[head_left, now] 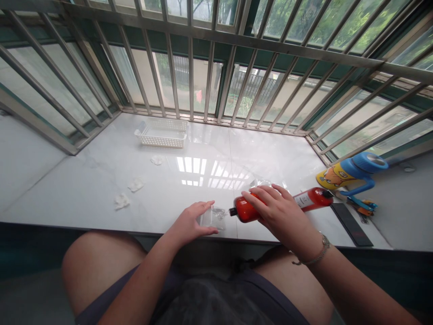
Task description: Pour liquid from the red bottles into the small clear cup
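Note:
My left hand (189,223) curves its thumb and fingers around a small clear plastic container (216,217) near the counter's front edge. Its exact shape and contents are hard to make out. From above, my right hand (275,212) grips a red bottle (246,208), tipped on its side with the dark threaded neck pointing left at the container. A small gap separates neck and container; I cannot tell whether liquid is flowing. Just right of my right hand is a second red bottle (316,198) with a white label and black top. A clear plastic item (260,183) shows partly behind my right fingers.
A white perforated basket (162,140) sits at the back left. Crumpled white tissues (122,201) lie on the left of the white counter (84,189). At right are a blue-and-yellow flask (348,169), a dark flat slab (352,224) and metal window bars (203,34) behind.

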The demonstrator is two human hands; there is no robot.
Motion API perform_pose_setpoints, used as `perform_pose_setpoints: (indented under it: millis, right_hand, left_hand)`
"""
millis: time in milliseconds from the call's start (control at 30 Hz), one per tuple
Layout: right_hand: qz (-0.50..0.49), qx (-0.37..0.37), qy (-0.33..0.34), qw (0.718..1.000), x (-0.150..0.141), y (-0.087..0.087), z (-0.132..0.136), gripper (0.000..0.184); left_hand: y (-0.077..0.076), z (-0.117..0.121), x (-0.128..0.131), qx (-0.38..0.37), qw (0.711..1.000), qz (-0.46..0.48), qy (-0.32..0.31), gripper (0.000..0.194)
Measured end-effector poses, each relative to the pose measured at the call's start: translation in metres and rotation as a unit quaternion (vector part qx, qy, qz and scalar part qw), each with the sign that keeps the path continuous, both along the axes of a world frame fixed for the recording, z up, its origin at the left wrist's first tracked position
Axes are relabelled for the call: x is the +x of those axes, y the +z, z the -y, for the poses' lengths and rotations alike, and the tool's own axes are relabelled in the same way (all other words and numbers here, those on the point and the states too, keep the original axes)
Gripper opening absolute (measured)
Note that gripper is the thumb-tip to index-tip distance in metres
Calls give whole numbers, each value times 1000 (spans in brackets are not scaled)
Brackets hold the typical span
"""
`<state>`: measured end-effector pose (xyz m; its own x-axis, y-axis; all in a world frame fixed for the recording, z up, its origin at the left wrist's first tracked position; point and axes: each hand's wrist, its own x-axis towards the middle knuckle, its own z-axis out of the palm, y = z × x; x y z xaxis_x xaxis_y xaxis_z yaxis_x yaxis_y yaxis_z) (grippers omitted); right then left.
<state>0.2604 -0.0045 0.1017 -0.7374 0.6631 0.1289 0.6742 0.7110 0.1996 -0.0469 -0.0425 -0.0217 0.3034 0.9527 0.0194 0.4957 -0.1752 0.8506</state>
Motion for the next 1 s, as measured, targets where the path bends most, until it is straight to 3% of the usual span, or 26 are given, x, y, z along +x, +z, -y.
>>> perform_pose_setpoints:
  millis: [1000]
  right_hand:
    - [18, 22, 9, 1000, -4, -2, -1, 57]
  left_hand:
    - [-1, 0, -1, -5, 1000, 0, -4, 89]
